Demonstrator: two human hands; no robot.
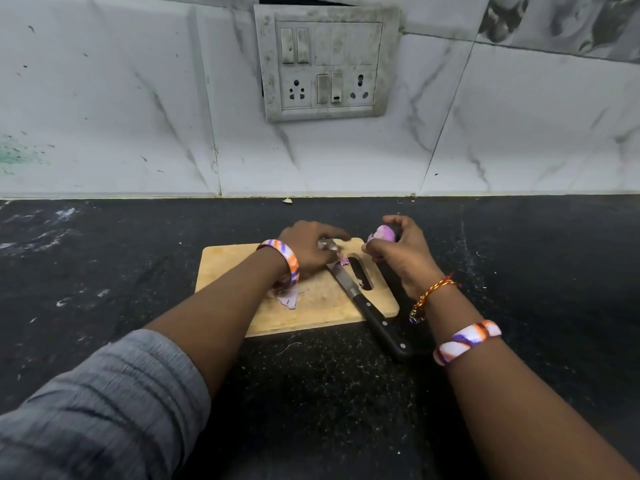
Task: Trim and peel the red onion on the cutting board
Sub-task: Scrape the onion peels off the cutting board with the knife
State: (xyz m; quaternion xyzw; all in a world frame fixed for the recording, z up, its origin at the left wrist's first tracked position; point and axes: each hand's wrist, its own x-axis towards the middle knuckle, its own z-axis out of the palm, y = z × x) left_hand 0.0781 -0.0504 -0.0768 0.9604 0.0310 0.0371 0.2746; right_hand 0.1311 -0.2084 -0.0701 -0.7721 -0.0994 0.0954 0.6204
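The right hand is closing its grip on a half-peeled red onion, lifted beside the wooden cutting board; the left hand is pinching papery skin above a black-handled knife on the black speckled tabletop. No writing is legible.

Right hand: fingers curled around the red onion, lifted above the board's far right corner.
Left hand: pinching a scrap of skin.
Knife: lying diagonally on the cutting board, handle overhanging the counter.
Peel: near the left wrist.
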